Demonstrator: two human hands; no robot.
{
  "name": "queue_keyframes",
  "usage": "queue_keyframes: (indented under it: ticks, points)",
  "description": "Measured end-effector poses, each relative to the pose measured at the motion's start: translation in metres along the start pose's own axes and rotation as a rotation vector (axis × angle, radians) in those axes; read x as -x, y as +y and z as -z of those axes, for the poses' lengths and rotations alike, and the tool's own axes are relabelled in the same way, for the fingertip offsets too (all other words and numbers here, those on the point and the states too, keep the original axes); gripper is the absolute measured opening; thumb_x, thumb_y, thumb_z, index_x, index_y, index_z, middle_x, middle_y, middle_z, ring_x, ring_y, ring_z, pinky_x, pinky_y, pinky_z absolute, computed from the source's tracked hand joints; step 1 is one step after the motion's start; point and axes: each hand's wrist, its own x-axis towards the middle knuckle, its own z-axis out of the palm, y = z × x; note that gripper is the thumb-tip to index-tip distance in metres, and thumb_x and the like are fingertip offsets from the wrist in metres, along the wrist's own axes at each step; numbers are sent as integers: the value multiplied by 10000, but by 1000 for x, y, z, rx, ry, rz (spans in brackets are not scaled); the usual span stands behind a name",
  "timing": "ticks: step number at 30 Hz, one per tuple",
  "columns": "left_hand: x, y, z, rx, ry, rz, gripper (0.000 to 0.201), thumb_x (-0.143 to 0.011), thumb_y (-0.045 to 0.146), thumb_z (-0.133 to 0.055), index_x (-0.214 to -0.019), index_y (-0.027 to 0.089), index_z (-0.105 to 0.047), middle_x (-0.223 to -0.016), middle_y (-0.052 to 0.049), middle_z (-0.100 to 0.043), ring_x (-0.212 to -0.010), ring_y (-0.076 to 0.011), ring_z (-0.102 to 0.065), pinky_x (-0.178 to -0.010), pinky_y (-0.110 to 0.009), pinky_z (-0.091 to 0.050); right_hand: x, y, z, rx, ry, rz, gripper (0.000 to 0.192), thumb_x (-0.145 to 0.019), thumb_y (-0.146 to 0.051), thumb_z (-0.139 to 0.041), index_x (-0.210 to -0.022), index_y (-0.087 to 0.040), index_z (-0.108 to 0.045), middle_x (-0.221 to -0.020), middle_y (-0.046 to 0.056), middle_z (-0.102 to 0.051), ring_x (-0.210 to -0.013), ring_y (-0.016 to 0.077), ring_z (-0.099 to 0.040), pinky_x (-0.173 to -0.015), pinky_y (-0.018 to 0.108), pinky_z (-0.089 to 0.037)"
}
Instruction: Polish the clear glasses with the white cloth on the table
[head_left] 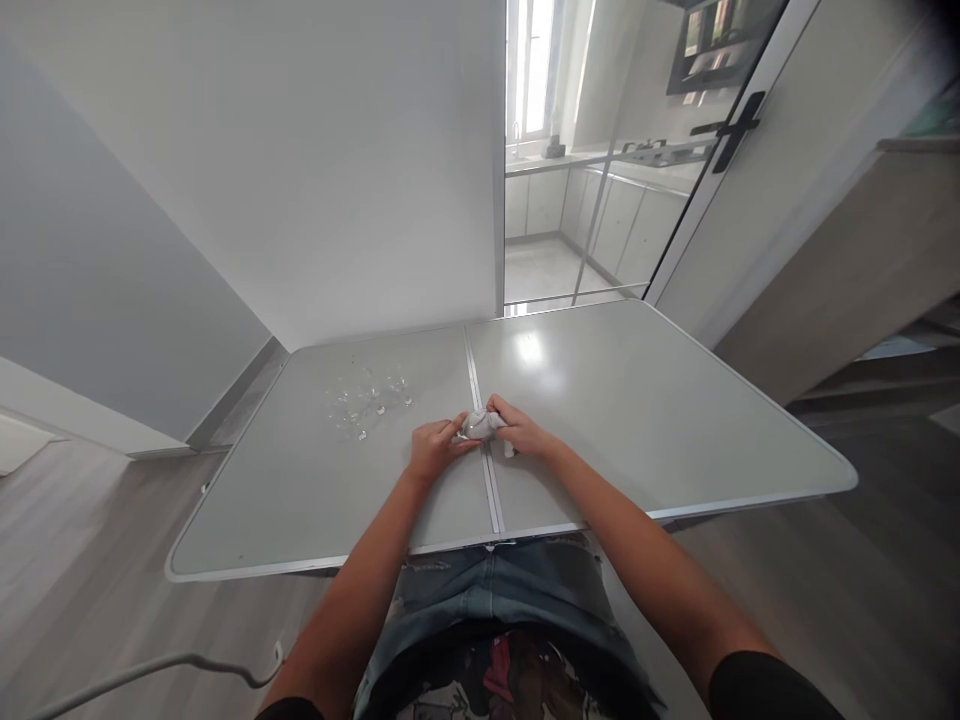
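From the head camera, both hands meet near the middle of a pale grey folding table (645, 400), right over the seam (480, 420) that runs from the far edge to the near one. Between them sits a small crumpled wad (480, 424) of whitish-grey material — cloth or tissue, too small to tell which. The left hand (435, 448) rests on the table top with its fingers (454, 428) stretched toward the wad's left side and touching it. The right hand (520, 430) comes in from the other side, fingers curled and pinched around the wad's right end. So the wad lies directly between the two grips, held from both sides, low on the table surface or just touching it.

To the far left of the left hand, clear of it, lies a scatter of small clear pieces (367, 402) on the table top — glassy or plastic bits, their shape too fine to read. Nothing lies between them and the hands. Beyond the right hand the table top shows only a bright reflection.

Behind the hands, past the table's far edge, stands a white wall (300, 180), and to its right a glass sliding door (600, 150) gives onto a kitchen. On the near side of the left forearm, a white cable (150, 670) trails over the wooden floor.
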Motion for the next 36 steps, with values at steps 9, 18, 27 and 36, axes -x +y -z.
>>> queue_keyframes:
  ticks: [9,18,27,36]
  points:
    - [0,0,-3,-1,15,-8,496,-850,567,-685,-1194,210,-702,-644,-29,-693,-562,-128,-622,-581,-247,-388,2,-4,-5,120,67,88,259,-683,-103,-481,-861,-242,-356,-769,-30,-402,-690,153,-359,-648,283,-295]
    - [-1,1,-8,20,57,15,543,-841,583,-685,-1218,192,-692,-594,-9,-649,-523,-113,-579,-561,-241,-358,2,-11,3,-109,129,29,270,-652,-139,-478,-849,-241,-324,-773,-26,-358,-703,153,-339,-638,272,-305]
    - [0,-1,-8,10,56,42,517,-814,615,-693,-1145,219,-729,-556,-6,-634,-496,-117,-568,-535,-243,-326,-5,-1,-6,138,92,58,255,-663,-107,-451,-851,-244,-346,-752,-31,-416,-688,156,-364,-642,281,-285]
    - [-2,0,-10,37,21,105,573,-826,615,-680,-1208,189,-703,-629,-24,-695,-525,-120,-609,-562,-231,-386,0,-10,0,-213,237,-16,287,-657,-158,-508,-859,-246,-323,-784,-25,-365,-709,154,-350,-634,270,-331]
